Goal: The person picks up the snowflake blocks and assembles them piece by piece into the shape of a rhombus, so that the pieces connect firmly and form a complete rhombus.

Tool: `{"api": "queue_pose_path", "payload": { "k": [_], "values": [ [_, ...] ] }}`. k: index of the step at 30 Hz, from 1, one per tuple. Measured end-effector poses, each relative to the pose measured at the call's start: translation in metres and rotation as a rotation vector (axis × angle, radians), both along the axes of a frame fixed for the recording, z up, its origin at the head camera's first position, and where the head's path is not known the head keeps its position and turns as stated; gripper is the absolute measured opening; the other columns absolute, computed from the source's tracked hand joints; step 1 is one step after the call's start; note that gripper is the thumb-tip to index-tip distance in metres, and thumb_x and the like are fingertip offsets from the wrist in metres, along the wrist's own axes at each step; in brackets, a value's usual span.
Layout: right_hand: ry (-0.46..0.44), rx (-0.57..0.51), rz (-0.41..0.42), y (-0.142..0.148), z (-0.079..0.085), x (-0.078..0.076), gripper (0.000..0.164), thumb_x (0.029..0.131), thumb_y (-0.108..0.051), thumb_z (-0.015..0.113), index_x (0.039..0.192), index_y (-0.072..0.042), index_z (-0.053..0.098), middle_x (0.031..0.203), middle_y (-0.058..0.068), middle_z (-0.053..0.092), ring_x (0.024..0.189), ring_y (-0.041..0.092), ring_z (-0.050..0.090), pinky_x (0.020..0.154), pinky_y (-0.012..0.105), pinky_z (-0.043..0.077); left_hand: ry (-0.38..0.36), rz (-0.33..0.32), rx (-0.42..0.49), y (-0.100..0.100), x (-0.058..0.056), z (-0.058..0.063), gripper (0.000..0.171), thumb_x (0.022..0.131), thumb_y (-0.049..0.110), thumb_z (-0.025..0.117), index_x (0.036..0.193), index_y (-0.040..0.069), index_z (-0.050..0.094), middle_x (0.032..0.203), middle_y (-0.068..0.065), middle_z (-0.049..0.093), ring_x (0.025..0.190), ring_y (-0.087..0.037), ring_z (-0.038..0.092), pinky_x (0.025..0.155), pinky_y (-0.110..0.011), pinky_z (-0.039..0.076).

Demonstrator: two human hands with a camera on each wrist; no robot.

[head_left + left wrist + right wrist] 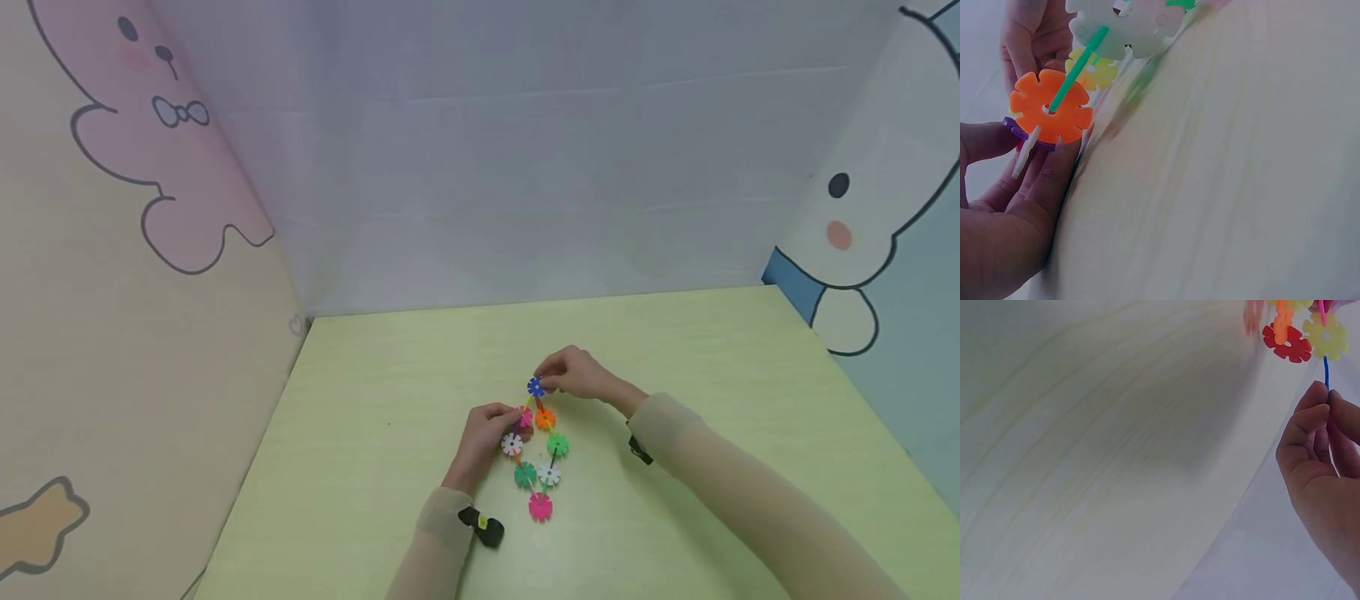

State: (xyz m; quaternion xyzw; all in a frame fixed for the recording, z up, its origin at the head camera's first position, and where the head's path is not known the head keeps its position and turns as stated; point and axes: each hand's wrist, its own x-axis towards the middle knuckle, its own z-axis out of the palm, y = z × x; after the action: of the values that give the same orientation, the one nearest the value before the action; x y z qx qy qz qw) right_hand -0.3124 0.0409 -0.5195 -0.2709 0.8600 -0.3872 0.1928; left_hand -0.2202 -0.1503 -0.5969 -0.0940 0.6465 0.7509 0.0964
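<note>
A closed loop of slotted plastic snowflake discs lies in front of me in the head view. At its far end, the right hand [581, 375] pinches a blue disc [536, 387]. The right wrist view shows that disc edge-on between thumb and fingertips, joined to a yellow disc [1325, 336] beside a red disc [1288, 344]. On the loop's left side the left hand [480, 437] grips near a pink disc [525, 416]. In the left wrist view its thumb and fingers pinch a purple disc [1015, 128], partly hidden behind an orange disc [1041, 103].
The loop's near part holds a white disc [549, 475], a dark green disc [525, 475] and, nearest me, a bright pink disc [541, 507]. A pale yellow-green table [360, 433] lies beneath, bounded by a grey back wall [487, 192] and side panels with cartoon figures.
</note>
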Motion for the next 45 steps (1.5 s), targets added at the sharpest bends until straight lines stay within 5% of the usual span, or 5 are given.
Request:
{"api": "queue_pose_path", "payload": {
  "k": [14,33,45],
  "values": [
    [-0.001,-0.001,0.043,-0.005,0.001,0.001,0.014,0.093,-0.006,0.061,0.103,-0.002,0.070,0.086,0.003,0.070,0.075,0.019,0.064,0.063,0.030,0.050,0.010,-0.007,0.024,0.000,0.002,0.002,0.020,0.091,0.019,0.066,0.091,-0.002,0.069,0.083,-0.017,0.070,0.075,-0.026,0.069,0.074,-0.033,0.054],
    [-0.052,0.016,-0.068,-0.014,0.001,0.004,0.014,0.089,0.000,0.061,0.099,0.002,0.070,0.085,0.006,0.068,0.072,0.017,0.062,0.065,0.031,0.052,0.045,0.033,0.027,0.004,0.003,0.001,0.019,0.091,0.014,0.066,0.088,-0.004,0.068,0.080,-0.017,0.069,0.071,-0.025,0.069,0.068,-0.031,0.054],
    [-0.060,0.068,-0.032,-0.018,0.005,0.001,0.012,0.088,0.001,0.061,0.093,0.000,0.072,0.081,0.004,0.069,0.069,0.019,0.061,0.061,0.030,0.051,0.035,0.035,0.038,0.004,0.006,0.005,0.017,0.091,0.012,0.066,0.086,-0.004,0.067,0.078,-0.018,0.069,0.069,-0.024,0.068,0.068,-0.033,0.055]
  ]
}}
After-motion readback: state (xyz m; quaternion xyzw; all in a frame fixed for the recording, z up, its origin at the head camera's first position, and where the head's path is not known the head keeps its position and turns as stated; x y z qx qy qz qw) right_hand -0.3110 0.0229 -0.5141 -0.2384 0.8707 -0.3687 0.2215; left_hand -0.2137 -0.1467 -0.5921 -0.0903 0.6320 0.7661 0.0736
